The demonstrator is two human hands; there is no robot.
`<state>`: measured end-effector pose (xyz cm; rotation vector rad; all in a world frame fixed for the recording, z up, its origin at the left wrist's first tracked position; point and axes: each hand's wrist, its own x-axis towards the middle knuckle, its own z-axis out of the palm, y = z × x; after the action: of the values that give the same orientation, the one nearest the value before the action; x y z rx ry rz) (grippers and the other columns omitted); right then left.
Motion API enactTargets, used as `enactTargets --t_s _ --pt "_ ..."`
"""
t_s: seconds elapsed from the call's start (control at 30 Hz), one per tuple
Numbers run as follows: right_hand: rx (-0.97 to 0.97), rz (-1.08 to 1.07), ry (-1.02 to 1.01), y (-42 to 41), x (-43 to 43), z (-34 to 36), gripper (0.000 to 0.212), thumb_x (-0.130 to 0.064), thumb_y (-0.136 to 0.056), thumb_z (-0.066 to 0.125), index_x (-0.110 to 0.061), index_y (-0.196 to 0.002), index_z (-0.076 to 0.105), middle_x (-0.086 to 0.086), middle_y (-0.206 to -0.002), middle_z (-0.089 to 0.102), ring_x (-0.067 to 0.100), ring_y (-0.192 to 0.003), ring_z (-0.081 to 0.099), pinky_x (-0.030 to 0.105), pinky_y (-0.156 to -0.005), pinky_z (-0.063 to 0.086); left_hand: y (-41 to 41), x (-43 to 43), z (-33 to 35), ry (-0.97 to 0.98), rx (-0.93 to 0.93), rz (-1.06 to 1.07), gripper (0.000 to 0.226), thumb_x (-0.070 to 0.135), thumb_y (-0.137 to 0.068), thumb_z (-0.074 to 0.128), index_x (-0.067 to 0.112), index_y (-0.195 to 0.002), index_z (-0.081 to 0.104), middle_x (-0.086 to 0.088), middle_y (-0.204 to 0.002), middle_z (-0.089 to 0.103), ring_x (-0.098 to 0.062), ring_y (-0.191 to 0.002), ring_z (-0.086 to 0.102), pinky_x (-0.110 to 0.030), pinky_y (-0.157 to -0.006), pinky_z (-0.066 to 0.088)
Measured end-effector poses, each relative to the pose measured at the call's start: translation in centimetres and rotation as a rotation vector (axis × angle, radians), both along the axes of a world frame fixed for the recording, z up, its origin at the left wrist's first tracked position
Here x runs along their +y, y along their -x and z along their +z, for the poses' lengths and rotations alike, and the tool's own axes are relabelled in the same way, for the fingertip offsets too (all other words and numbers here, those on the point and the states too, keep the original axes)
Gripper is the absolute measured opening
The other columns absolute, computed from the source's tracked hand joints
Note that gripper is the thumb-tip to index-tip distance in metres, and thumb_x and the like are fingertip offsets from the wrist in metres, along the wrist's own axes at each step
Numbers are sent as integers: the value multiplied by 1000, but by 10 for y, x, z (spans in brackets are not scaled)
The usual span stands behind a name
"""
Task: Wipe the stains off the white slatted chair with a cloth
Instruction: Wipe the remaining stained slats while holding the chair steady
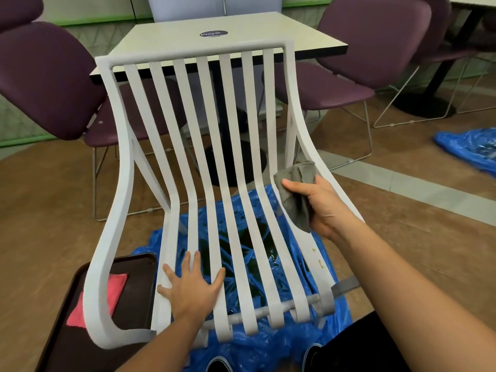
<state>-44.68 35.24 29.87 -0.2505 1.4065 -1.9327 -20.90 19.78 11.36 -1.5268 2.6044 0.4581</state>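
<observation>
The white slatted chair (204, 135) stands in front of me, its back away from me and its seat slats running toward me. My left hand (192, 287) lies flat with spread fingers on the left seat slats near the front edge. My right hand (320, 208) grips a crumpled grey cloth (296, 194) over the right side of the seat, at the bend where the seat meets the back. Small yellowish stains (319, 260) show on the right frame rail, nearer to me than the cloth.
Blue plastic sheeting (268, 350) covers the floor under the chair, with dark wet liquid on it. A dark tray (134, 307) holding a pink cloth (114, 291) lies at the lower left. A table (166, 41) and purple chairs (51, 84) stand behind. More blue plastic (469, 149) lies at right.
</observation>
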Motion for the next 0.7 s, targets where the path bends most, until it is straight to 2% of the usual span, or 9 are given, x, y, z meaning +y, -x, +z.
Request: enactTargets --t_s 0.07,0.13,0.2,0.3,0.43,0.53,0.6,0.67,0.7 --pt "7 -33 -13 7 5 4 33 -5 -91 68 -4 -124 61 15 -109 73 27 -98 71 40 -87 58 0 0 -1 2 -7 1 95 89 -82 25 37 -161 13 9 -170 8 -43 -153 -4 -73 -112 18" --pt "-9 -72 -7 16 11 9 30 -10 -96 62 -4 -125 61 12 -105 74 23 -92 72 35 -79 59 0 -1 -1 -1 -16 6 95 90 -82 25 38 -161 12 10 -170 8 -43 -153 -3 -73 -112 18" --pt "-100 -111 55 27 18 16 32 -15 -99 58 -3 -129 60 11 -110 73 21 -96 73 31 -75 58 0 -1 -1 -3 -18 9 95 90 -81 25 39 -161 12 10 -170 7 -43 -153 -4 -73 -113 17" --pt "-131 -135 130 43 30 26 41 -27 -101 53 -2 -132 59 14 -122 69 24 -110 69 33 -82 58 2 -1 -1 -1 -21 16 96 91 -80 24 40 -160 12 12 -170 7 -42 -153 -4 -72 -113 18" --pt "-80 -299 181 74 50 27 50 -40 -102 47 -3 -132 60 14 -124 69 26 -114 67 39 -95 54 3 0 -1 8 -49 20 96 92 -80 22 41 -161 10 12 -170 6 -41 -154 -4 -72 -113 19" --pt "-32 -474 76 98 64 11 49 -48 -100 47 -13 -132 61 8 -120 71 26 -109 68 42 -92 54 3 -1 -1 9 -57 18 95 92 -80 22 42 -160 9 13 -169 6 -41 -153 -4 -71 -113 20" --pt "20 -530 -44 110 69 -7 40 -46 -102 46 -19 -129 58 4 -117 70 25 -102 68 40 -81 55 4 -1 -1 9 -65 17 95 92 -80 21 42 -160 9 13 -169 5 -41 -153 -4 -71 -113 20" --pt "33 -499 -241 113 68 -27 43 -45 -103 44 -16 -134 52 6 -121 65 25 -99 64 34 -67 49 3 -1 -1 8 -65 17 95 92 -80 21 42 -160 9 13 -169 6 -41 -153 -3 -72 -112 20" --pt "42 -437 -369 115 69 -45 47 -46 -104 42 -13 -136 49 7 -123 63 24 -95 62 32 -66 46 3 -1 -1 9 -64 17 95 92 -80 22 42 -160 9 13 -169 6 -41 -153 -3 -72 -112 20"
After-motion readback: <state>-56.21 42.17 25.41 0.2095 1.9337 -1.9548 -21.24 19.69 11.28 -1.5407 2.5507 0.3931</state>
